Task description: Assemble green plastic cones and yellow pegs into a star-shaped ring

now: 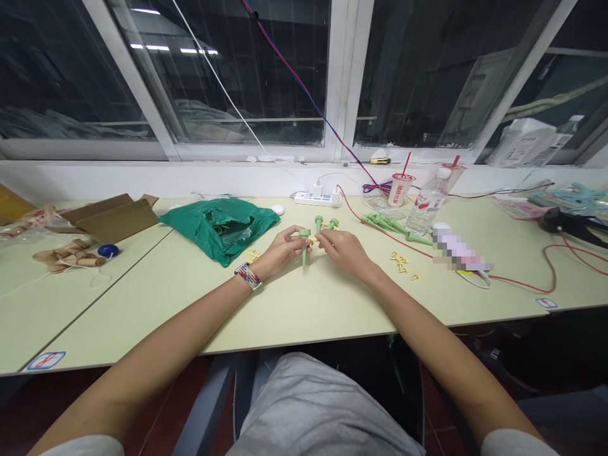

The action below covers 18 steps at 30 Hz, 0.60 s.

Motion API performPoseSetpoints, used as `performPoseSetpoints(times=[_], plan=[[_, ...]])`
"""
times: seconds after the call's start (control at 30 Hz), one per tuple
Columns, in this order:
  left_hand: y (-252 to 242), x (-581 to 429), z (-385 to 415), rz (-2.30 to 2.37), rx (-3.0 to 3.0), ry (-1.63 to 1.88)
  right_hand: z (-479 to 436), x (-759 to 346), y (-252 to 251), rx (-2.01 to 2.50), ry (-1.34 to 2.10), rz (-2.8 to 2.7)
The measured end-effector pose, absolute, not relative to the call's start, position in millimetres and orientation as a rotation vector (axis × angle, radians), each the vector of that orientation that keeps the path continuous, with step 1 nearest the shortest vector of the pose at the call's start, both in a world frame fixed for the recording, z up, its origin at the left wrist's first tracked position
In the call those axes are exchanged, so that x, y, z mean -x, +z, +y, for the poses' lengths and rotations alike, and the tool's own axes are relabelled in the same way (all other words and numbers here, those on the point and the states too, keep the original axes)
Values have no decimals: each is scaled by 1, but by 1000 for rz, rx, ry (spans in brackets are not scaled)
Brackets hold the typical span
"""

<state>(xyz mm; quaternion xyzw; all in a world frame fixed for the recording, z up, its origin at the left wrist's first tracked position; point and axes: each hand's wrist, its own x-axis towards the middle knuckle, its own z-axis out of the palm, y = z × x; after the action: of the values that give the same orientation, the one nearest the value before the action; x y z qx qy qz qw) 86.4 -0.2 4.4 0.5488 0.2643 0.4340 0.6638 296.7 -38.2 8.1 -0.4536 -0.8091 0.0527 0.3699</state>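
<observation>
My left hand (279,253) is closed around a green cone-shaped spike (304,248), which stands upright with its wide cap on top and its point down, above the table. Against the spike's side sits a small yellow piece (312,239). The fingertips of my right hand (346,251) pinch at the outer end of that yellow piece. Just behind my hands are two more green spikes (318,221) with yellow bits on them. Loose yellow hook-like pieces (401,261) lie to the right, and a few yellow pieces (251,256) lie beside my left wrist.
A torn green plastic bag (187,220) lies left of my hands, near a cardboard box (111,218) and wooden toys (61,258). Several green spikes (387,223) lie at right, near a water bottle (424,209) and a cup (399,190). A red cable (380,232) crosses the table.
</observation>
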Motion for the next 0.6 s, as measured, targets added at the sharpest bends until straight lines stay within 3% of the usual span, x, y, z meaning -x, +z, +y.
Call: performPoseSetpoints(times=[0.6], plan=[[3,-86,0,565,-1219,946,-38,-301,5,1311,-140,-2262]])
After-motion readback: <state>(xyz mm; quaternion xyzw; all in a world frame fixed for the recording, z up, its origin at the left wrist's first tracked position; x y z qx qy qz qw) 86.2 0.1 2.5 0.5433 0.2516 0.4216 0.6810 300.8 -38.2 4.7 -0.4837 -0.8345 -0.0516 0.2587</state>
